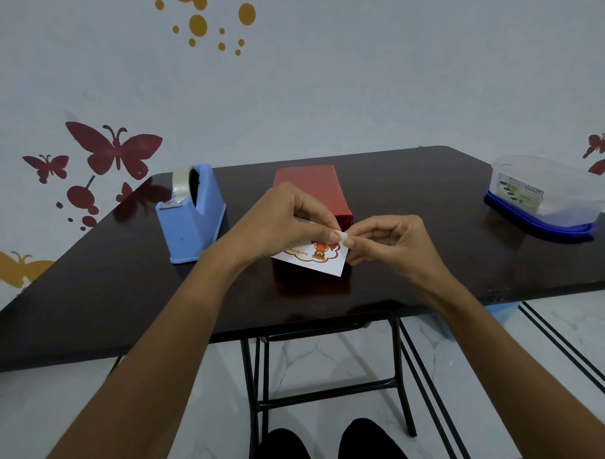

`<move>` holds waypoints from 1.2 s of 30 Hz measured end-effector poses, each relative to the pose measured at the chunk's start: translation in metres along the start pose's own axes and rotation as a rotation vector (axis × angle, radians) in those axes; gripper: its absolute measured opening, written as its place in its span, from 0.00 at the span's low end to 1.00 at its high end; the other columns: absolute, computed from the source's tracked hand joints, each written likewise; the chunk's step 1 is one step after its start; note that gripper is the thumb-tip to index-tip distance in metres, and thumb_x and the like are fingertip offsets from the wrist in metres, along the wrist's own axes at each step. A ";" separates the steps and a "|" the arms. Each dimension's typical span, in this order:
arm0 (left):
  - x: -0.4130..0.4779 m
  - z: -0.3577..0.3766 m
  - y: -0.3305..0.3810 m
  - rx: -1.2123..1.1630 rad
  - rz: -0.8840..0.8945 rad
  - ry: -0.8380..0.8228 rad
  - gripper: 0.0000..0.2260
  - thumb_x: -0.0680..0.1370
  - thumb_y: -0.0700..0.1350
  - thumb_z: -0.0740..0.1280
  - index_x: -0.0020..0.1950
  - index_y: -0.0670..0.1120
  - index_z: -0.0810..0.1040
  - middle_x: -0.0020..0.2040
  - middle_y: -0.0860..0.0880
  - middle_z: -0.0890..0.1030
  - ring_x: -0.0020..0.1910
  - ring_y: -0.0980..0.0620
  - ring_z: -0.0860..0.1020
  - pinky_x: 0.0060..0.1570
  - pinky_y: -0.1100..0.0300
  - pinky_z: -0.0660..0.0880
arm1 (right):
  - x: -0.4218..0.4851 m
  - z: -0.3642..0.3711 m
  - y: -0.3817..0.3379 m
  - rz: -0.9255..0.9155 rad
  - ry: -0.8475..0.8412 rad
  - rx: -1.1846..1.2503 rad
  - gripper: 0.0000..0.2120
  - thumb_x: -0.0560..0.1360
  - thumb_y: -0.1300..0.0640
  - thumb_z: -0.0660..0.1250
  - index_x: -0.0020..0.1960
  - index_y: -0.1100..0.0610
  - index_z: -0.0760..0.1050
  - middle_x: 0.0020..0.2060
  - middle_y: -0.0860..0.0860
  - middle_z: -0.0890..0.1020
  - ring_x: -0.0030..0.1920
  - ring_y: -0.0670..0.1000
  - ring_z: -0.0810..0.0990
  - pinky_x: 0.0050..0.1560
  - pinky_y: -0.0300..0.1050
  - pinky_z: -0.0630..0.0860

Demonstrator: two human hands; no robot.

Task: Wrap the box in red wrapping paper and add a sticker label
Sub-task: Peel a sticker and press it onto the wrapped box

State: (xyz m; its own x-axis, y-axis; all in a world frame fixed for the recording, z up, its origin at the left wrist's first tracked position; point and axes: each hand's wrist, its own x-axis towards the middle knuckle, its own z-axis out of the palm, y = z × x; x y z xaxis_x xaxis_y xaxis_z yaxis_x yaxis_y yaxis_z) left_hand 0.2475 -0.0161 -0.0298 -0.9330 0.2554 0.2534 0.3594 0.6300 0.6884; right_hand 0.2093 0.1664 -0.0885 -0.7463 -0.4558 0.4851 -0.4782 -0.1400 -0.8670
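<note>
A box wrapped in red paper [310, 188] lies on the dark table [107, 287], its long side running away from me. Just above its near end I hold a white sticker sheet [324, 259] printed with a small bear and the words "Best Wishes". My left hand [283, 219] pinches the sheet's upper edge between thumb and fingers. My right hand [390, 243] pinches the sheet's top right corner with thumb and forefinger. Both hands hide the box's near top face.
A blue tape dispenser [191, 216] with a clear roll stands left of the box. A clear plastic container with a blue lid [547, 196], turned upside down, sits at the table's right edge. The table's front edge runs just below my wrists.
</note>
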 end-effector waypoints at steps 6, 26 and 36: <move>0.002 0.000 -0.001 0.000 -0.023 0.003 0.03 0.71 0.42 0.74 0.43 0.50 0.85 0.35 0.56 0.84 0.35 0.58 0.82 0.33 0.69 0.73 | -0.001 -0.002 0.001 0.024 0.012 0.015 0.07 0.75 0.66 0.64 0.44 0.58 0.81 0.37 0.50 0.85 0.37 0.51 0.84 0.37 0.39 0.81; 0.003 0.000 0.003 0.021 -0.023 -0.028 0.03 0.71 0.42 0.74 0.43 0.49 0.85 0.33 0.58 0.83 0.34 0.59 0.81 0.31 0.71 0.71 | -0.002 -0.002 -0.003 0.061 -0.009 0.019 0.09 0.74 0.66 0.65 0.45 0.55 0.81 0.36 0.48 0.85 0.37 0.50 0.85 0.36 0.38 0.80; 0.012 0.030 0.003 0.465 0.109 0.375 0.12 0.71 0.53 0.72 0.54 0.57 0.81 0.58 0.60 0.77 0.61 0.61 0.70 0.60 0.61 0.57 | -0.009 -0.010 -0.004 0.113 0.284 0.145 0.04 0.72 0.65 0.68 0.41 0.59 0.81 0.33 0.52 0.85 0.35 0.50 0.84 0.35 0.38 0.80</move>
State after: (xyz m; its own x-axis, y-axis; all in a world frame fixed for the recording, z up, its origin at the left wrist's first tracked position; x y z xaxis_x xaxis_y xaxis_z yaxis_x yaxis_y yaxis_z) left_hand 0.2377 0.0109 -0.0455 -0.8021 0.1136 0.5863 0.3437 0.8907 0.2977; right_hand 0.2131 0.1796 -0.0879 -0.8995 -0.2156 0.3800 -0.3298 -0.2354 -0.9142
